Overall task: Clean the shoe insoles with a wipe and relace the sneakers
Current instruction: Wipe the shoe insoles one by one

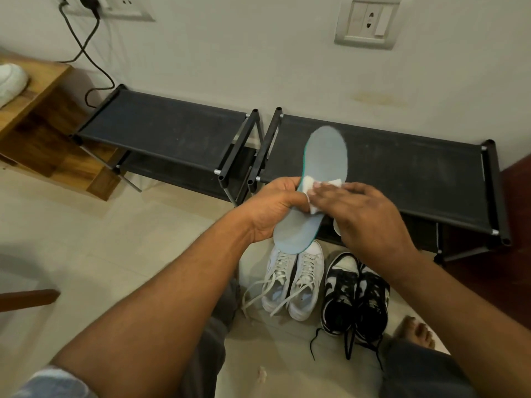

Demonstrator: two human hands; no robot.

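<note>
One insole (324,152) was held above the white sneakers (293,280) on the floor (115,239): the left hand (273,209) gripped its middle with curled fingers, and the right hand (366,215) pressed a wipe (309,183) onto it, fingers straight.

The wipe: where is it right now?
Head view, centre: the wipe lies on the insole, pressed under the right hand; the left hand grips the insole.

Dim, even indoor light; soft shadows on the floor (86,225), wide-angle bending at frame edges, insole (326,156) tip motion-blurred.
</note>
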